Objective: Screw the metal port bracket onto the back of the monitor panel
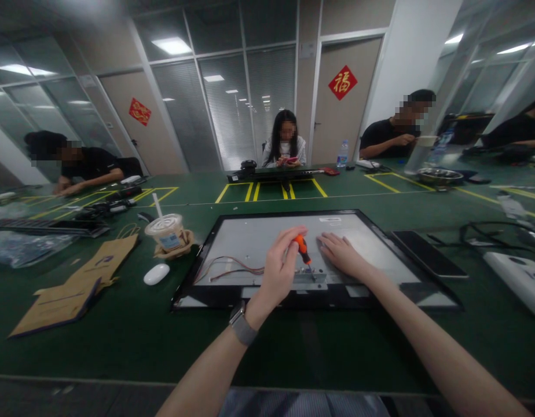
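My left hand, with a watch on its wrist, is closed around the orange and black handle of a screwdriver. The screwdriver tilts, its tip down at a small metal bracket near the front edge of a display panel. The panel lies with its grey metal back up inside a black frame. Flat on that back, right of the screwdriver, rests my right hand, fingers stretched out and holding nothing. Thin coloured wires run across the panel's left part toward my left hand, which hides their far end.
Left of the panel are a drink cup with a straw, a white mouse and a brown paper bag. A dark flat device, cables and a white device lie to the right. Several people sit around the green table.
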### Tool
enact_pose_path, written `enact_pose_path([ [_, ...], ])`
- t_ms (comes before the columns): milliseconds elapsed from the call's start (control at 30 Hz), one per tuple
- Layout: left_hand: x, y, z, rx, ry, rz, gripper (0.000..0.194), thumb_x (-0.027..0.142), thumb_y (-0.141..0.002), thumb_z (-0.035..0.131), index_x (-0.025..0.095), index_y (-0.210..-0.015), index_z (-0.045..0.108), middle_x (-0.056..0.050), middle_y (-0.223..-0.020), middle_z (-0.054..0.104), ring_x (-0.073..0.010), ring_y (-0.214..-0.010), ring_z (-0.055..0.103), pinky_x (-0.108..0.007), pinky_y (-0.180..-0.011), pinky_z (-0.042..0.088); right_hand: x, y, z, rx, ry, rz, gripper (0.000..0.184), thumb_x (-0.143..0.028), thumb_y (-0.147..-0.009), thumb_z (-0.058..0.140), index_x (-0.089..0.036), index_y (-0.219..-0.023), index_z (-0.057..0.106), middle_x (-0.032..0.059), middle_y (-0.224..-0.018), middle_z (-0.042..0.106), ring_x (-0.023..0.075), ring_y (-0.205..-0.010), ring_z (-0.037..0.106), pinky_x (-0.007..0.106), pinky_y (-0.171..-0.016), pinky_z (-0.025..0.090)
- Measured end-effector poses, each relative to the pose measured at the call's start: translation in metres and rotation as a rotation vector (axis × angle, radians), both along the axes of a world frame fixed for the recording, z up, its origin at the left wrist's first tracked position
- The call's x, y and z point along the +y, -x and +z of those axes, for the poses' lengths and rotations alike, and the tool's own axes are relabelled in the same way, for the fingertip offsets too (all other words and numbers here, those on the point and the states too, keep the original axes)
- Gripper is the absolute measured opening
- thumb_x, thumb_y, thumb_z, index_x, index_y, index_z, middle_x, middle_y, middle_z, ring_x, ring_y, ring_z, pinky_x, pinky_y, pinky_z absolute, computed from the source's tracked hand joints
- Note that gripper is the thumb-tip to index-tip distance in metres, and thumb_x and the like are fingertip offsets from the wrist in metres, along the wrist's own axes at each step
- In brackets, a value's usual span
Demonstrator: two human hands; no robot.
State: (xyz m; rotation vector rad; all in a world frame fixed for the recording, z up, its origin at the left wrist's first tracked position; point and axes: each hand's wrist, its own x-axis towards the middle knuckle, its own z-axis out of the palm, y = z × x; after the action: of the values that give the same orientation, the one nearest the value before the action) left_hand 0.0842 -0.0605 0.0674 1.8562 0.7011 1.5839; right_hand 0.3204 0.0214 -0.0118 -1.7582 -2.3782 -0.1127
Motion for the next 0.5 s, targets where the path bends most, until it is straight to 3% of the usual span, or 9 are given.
enact_pose_path([
  [300, 0.0068, -0.0014, -0.0039, -0.037, -0.025, 0.154, 0.01, 0.025, -0.088, 0.072, 0.02, -0.096, 0.074, -0.002, -0.087, 0.058, -0.0155, -0.083, 0.058, -0.029, -0.08, 0.049, 0.0015, 0.0009, -0.0013, -0.03, 0.001, 0.0, 0.05, -0.027, -0.103, 0.031, -0.018, -0.148, 0.051, 0.0168, -0.156, 0.048, 0.0316, -0.143, 0.043, 0.058, -0.112, 0.036],
  [500, 0.0025, -0.0003, 0.0002, -0.022, 0.011, 0.091, 0.023, 0.023, -0.097, 0.057, 0.02, -0.115, 0.07, -0.005, -0.098, 0.061, -0.0162, -0.09, 0.061, -0.031, -0.087, 0.05, -0.0001, 0.0008, -0.0003, -0.024, 0.003, 0.004, 0.051, -0.029, -0.104, 0.029, -0.018, -0.148, 0.051, 0.0164, -0.157, 0.046, 0.0314, -0.143, 0.043, 0.057, -0.113, 0.036],
])
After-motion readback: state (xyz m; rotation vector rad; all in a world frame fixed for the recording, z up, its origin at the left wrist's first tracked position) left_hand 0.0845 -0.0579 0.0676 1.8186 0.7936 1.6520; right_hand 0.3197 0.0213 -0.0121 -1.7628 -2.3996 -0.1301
